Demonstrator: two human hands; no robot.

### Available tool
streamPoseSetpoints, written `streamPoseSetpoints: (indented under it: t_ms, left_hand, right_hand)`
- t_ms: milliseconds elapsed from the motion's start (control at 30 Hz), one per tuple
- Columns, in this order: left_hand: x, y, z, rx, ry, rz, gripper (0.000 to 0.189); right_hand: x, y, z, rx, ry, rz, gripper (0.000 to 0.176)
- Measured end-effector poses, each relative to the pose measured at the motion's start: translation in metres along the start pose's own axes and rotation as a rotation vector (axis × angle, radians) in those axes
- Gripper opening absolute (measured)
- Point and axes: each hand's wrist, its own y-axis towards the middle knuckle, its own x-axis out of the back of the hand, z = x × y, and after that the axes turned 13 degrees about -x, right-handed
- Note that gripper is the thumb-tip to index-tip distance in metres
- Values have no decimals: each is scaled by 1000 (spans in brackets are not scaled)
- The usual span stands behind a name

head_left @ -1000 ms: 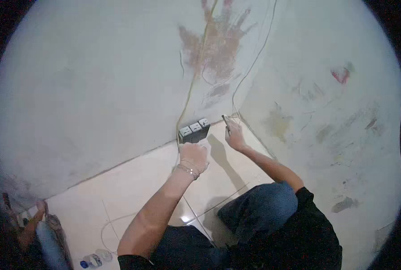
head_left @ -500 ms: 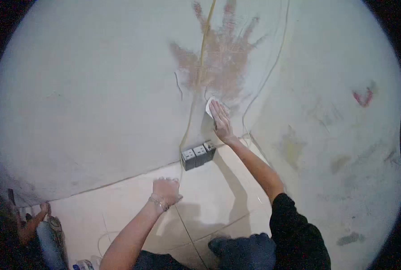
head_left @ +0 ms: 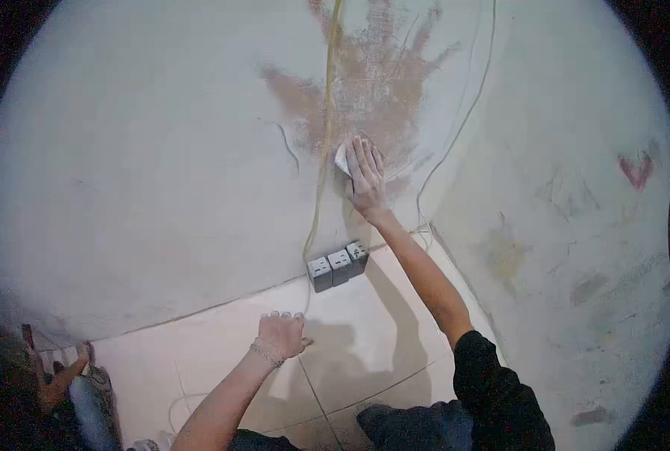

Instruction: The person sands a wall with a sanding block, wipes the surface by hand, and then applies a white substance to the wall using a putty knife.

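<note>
My right hand [head_left: 366,174] presses a thin white sheet [head_left: 342,159] flat against the wall. Its fingers point upward and cover most of the sheet, so only the left edge shows. It lies at the lower part of a large brownish, hand-shaped patch [head_left: 384,94]. My left hand [head_left: 281,336], with a bracelet at the wrist, hangs lower left above the tiled floor. Its fingers are bent and foreshortened, the thumb stands apart, and I see nothing in it. Beyond that hand a dark grey block of three sockets [head_left: 339,268] stands where wall and floor meet.
A yellowish cable [head_left: 324,150] runs down the wall to the sockets, left of my right hand. Another thin cable [head_left: 461,120] hangs near the corner. The right-hand wall [head_left: 553,233] has stains and a red heart mark [head_left: 636,171]. Another person [head_left: 72,383] is at lower left.
My right hand has slid upward along the wall with the white sheet, further onto the brownish patch. My left hand has shifted slightly lower in the view, its thumb standing out more.
</note>
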Motion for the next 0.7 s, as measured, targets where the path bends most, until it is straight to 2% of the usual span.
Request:
streamPoseSetpoints:
  t_ms: [67, 200, 300, 400, 500, 633, 700]
  left_hand:
    - [7, -1, -2, 1, -9, 48, 50]
    - [2, -3, 1, -17, -18, 12, 53]
    - [-7, 1, 11, -29, -8, 14, 58]
    - [-9, -6, 12, -37, 6, 37, 58]
    - [-6, -6, 13, -15, -6, 76, 58]
    - [-9, -1, 14, 5, -27, 147, 59]
    - [-15, -3, 11, -26, -20, 156, 60]
  right_hand:
    - [-17, -48, -18, 9, -21, 38, 53]
    - [-18, -56, -13, 15, 30, 49, 55]
    - [-5, 5, 10, -92, 9, -46, 53]
    - [-9, -39, -12, -17, -85, 161, 52]
    - [-23, -88, -30, 17, -100, 168, 52]
    - [-8, -22, 1, -18, -47, 59, 49]
    - [-7, -39, -2, -29, -61, 90, 48]
